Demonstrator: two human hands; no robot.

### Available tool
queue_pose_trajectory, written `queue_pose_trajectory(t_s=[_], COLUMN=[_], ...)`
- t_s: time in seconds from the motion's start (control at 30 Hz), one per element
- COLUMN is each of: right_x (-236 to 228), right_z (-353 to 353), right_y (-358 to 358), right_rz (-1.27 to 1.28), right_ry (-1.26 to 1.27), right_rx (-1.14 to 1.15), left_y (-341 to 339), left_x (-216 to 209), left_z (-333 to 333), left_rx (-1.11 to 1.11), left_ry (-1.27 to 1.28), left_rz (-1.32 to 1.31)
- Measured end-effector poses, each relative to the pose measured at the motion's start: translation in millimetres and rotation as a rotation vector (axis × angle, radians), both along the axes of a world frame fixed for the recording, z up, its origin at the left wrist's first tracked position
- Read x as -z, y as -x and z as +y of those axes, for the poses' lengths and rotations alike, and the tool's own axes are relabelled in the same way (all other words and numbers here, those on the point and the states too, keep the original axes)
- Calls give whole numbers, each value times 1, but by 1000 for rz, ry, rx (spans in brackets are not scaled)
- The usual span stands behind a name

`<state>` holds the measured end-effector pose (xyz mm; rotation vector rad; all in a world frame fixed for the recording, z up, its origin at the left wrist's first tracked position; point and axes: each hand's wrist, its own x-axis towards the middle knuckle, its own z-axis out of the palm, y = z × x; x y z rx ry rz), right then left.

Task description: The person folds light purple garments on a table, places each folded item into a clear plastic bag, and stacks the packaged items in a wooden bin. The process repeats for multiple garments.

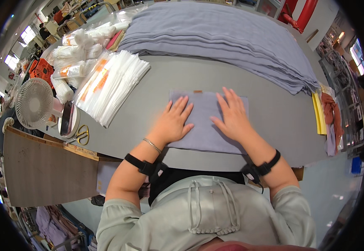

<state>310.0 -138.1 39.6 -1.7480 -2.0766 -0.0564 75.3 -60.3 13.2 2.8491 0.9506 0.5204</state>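
A folded lavender-grey cloth (207,138) lies flat near the front edge of the grey table, with a small brown label at its far edge. My left hand (174,121) rests palm down on the cloth's left side, fingers stretched toward the far edge. On its right side, my right hand (234,117) also lies flat with the fingers spread. Neither hand grips anything. Beyond them, a wide stack of matching lavender-grey cloth (215,37) spans the back of the table.
Clear plastic bags (111,85) lie in a pile at the left, beside rolled bags (71,71). A white fan (34,103), a phone (66,119) and gold-handled scissors (81,135) sit along the left edge. Yellow sheets (319,113) and rust-coloured cloth (331,117) are at the right edge.
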Motion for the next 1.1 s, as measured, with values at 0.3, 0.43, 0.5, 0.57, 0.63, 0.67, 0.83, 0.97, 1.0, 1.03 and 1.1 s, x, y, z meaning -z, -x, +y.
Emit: queue_pose_trajectory(t_s=[0.3,0.43,0.5,0.57,0.63,0.67,0.83,0.97,1.0,1.03,1.1], right_x=[47,37,27,20,19,22,52,59,53,45,28], right_z=[43,52,56,50,41,35,37,63,69,76,75], right_y=[43,21,10,0,-8,-12,-28,-48,-53,-53,-47], right_rz=[-46,-81,-83,19,64,50,-33,-19,-3,3,-17], right_ry=[123,91,38,56,31,26,17,22,81,22,66], right_rx=[-148,-440,-532,-346,-93,63,409,197,129,53,49], left_y=[-7,-18,-17,-15,-17,-19,-33,-26,-24,-23,-26], left_x=[18,12,1,-13,-24,-27,-18,1,3,4,5], left_z=[-30,-60,-71,-71,-57,-45,20,15,9,4,-5], left_rx=[-185,-311,-312,-310,-231,-157,314,542,542,543,525], left_ry=[99,226,310,250,198,164,-3,46,47,39,23], left_rz=[93,22,-86,139,160,83,17,162,176,159,136])
